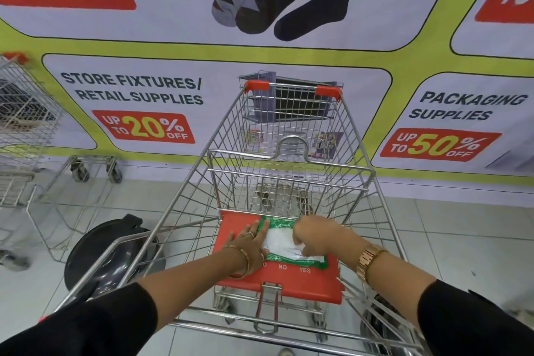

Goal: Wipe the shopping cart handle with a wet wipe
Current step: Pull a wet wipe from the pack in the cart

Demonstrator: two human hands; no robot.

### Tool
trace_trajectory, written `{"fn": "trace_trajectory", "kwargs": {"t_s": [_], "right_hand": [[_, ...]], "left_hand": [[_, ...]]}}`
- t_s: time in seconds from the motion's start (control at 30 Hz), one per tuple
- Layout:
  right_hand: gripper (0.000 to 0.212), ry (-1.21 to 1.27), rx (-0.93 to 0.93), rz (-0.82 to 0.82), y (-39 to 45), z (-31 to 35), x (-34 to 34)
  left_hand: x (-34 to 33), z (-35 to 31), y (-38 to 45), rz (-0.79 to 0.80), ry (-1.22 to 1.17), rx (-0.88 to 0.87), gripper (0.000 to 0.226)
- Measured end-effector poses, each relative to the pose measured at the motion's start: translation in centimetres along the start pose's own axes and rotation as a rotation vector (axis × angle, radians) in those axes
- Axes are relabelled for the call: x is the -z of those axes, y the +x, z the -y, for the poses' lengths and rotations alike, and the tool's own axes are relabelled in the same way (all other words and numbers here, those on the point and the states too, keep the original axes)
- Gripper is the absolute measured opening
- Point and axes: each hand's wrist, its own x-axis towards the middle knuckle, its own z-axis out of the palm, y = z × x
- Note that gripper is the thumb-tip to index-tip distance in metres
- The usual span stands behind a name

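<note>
Head view: wipe pack [291,243] lies flat on cart's red seat flap [239,222], long axis running L-R. Left hand [251,246] flat, fingers spread, pinning pack's left edge. Right hand [309,235] curled over the centre opening, fingers prob pinching a wipe, tips hidden. Handle [289,335] is nearer the body, below both wrists, untouched; right hand goes there next.

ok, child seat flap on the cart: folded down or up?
Down. The red seat flap lies flat, with the wipes pack resting on it under both hands.
</note>
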Motion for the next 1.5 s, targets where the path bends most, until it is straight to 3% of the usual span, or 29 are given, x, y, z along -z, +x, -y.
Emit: {"fn": "trace_trajectory", "kwargs": {"t_s": [0.07,0.27,0.47,0.6,0.7,0.77,0.83,1.0,1.1,1.23,1.37,1.5], "right_hand": [[0.031,-0.026,-0.008,-0.018,-0.2,0.2,-0.1],[0.018,-0.062,0.022,-0.145,-0.6,0.2,-0.6],[0.007,0.184,-0.108,-0.142,-0.6,0.2,-0.1],[0.028,0.428,-0.180,-0.189,-0.6,-0.8,-0.2],[0.003,0.459,-0.191,-0.242,-0.9,-1.2,-0.1],[0.021,0.469,-0.184,-0.272,-1.0,-1.2,0.0],[0.025,0.472,-0.176,-0.295,-1.1,-1.0,-0.2],[0.005,0.477,-0.261,-0.321,-1.3,-0.6,-0.1],[0.021,0.469,-0.269,-0.295,-1.6,-0.4,0.2],[0.019,0.484,-0.179,-0.255,-1.8,-0.6,0.4],[0.040,0.440,-0.132,-0.280,-2.4,-0.6,0.5],[0.011,0.485,-0.197,-0.391,-3.3,-0.3,1.2]], "left_hand": [[0.0,0.1,0.0,0.000,0.006,-0.003,0.063],[-0.1,0.2,-0.1,-0.001,0.026,-0.005,0.064],[-0.1,0.2,0.0,0.007,0.035,-0.002,0.063],[-0.2,0.2,0.1,0.005,0.042,0.001,0.064],[-0.3,0.2,0.2,0.003,0.029,0.002,0.064],[-0.3,0.2,0.1,0.002,0.030,0.002,0.064],[-0.3,0.1,0.1,0.000,0.038,0.002,0.063],[-0.2,0.0,0.0,0.002,0.047,0.005,0.063],[-0.2,0.0,0.0,0.005,0.056,0.004,0.063],[-0.2,-0.1,0.0,0.006,0.063,0.006,0.063],[-0.2,-0.1,-0.1,0.006,0.073,0.006,0.063],[-0.3,-0.1,-0.1,0.007,0.071,0.006,0.063]]}}
